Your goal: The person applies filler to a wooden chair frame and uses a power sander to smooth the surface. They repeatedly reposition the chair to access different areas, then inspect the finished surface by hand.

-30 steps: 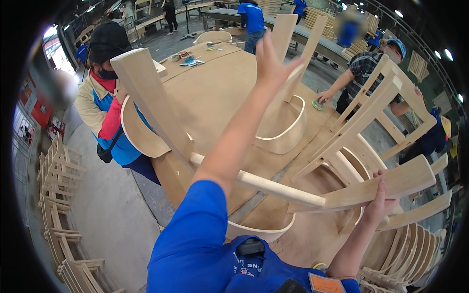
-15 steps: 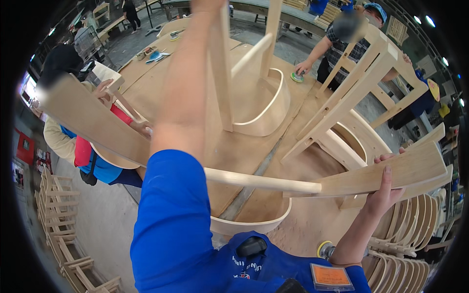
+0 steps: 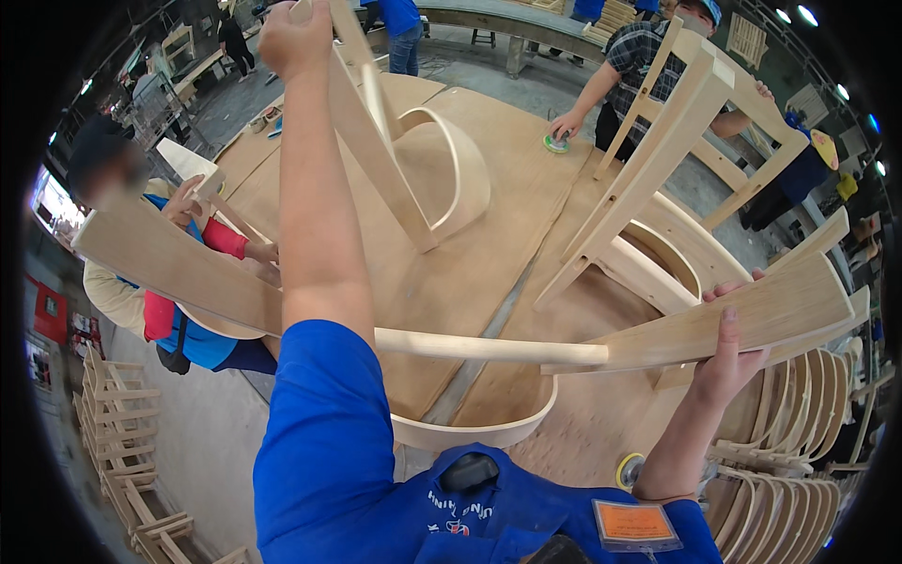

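Raised to the top left, my left hand [image 3: 299, 42] is closed round the upper end of a pale wooden chair leg [image 3: 381, 155], which tilts over the table. A bent wooden seat rim [image 3: 474, 183] stands beside that leg's lower end. On the right, my right hand [image 3: 731, 350] grips a wide curved wooden leg [image 3: 799, 305], thumb in front and fingertips at its upper edge. A round rail [image 3: 489, 346] runs from this leg toward another wide leg [image 3: 188, 258] at the left; my left arm crosses in front. Whether all these parts are joined is unclear.
A large wooden worktable [image 3: 489, 273] lies below. Across it, a co-worker's hand [image 3: 567, 124] rests on a green sander [image 3: 556, 143], beside an upturned chair frame [image 3: 648, 160]. Another person [image 3: 178, 310] works at left. A yellow-edged sander [image 3: 629, 470] and stacked bent parts [image 3: 789, 423] are lower right.
My left hand has swung left and come further into view, and the leg it holds and the seat rim beside it have shifted left. My right hand keeps its grip, almost unmoved.
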### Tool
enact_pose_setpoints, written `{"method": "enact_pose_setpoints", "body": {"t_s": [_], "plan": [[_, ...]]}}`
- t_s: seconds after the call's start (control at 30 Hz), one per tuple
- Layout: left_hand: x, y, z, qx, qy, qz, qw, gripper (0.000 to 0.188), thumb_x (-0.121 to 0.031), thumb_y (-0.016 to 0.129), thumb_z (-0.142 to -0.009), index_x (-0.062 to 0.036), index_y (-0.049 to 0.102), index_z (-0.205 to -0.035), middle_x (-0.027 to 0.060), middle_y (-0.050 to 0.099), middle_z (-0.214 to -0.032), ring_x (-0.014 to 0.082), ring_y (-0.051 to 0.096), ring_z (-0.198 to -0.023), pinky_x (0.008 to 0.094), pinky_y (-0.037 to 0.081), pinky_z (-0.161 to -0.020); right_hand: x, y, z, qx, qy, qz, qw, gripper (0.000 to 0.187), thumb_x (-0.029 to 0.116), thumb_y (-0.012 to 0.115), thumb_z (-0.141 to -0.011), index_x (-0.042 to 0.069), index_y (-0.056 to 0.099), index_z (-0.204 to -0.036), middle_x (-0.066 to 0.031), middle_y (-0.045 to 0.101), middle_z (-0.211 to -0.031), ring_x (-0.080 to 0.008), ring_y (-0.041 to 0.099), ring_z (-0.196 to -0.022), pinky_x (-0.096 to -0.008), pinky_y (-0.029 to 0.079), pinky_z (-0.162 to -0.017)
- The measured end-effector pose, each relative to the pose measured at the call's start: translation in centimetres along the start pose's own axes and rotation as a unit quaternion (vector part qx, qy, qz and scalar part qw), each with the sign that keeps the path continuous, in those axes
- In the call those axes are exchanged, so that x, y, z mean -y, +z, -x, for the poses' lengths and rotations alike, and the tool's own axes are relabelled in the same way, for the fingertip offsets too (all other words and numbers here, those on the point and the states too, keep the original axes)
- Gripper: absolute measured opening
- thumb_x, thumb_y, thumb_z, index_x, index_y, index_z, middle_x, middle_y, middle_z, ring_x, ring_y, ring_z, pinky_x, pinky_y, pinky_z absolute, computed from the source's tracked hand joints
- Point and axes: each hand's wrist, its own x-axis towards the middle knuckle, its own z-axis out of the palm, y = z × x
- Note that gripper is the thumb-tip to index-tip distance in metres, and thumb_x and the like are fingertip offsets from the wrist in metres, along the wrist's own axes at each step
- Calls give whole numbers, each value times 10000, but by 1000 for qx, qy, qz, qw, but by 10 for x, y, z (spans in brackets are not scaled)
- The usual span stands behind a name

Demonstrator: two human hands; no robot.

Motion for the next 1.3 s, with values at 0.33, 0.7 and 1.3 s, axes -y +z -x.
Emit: {"method": "enact_pose_setpoints", "body": {"t_s": [0.33, 0.7, 1.3], "plan": [[-7, 12, 9, -200, 72, -53, 976, 289, -274, 647, -722, -58, 624, -912, 176, 629, -859, 373, 605, -817, 456, 499, -721, 0, 4, -1, -28, 4, 4, 1000, 538, 59, 575, -818, -100, 360, -1284, -183, 567, -946, -230, 570, -884, -360, 487, -831], [-59, 98, 19, -91, 74, -78, 990, 202, -293, 606, -765, -91, 618, -759, 107, 605, -898, 328, 578, -899, 444, 496, -755, 0, 2, 1, -16, 0, 1, 1000, 558, 84, 599, -799, -74, 361, -1278, -157, 537, -942, -219, 548, -883, -379, 493, -809], [21, 176, -54, 70, 189, -15, 979, 353, -334, 633, -749, -115, 585, -1022, 215, 581, -957, 405, 555, -966, 470, 465, -826, -2, 17, -4, -59, 6, 32, 998, 584, 128, 621, -778, -71, 373, -1267, -148, 514, -913, -217, 543, -872, -346, 496, -793]]}}
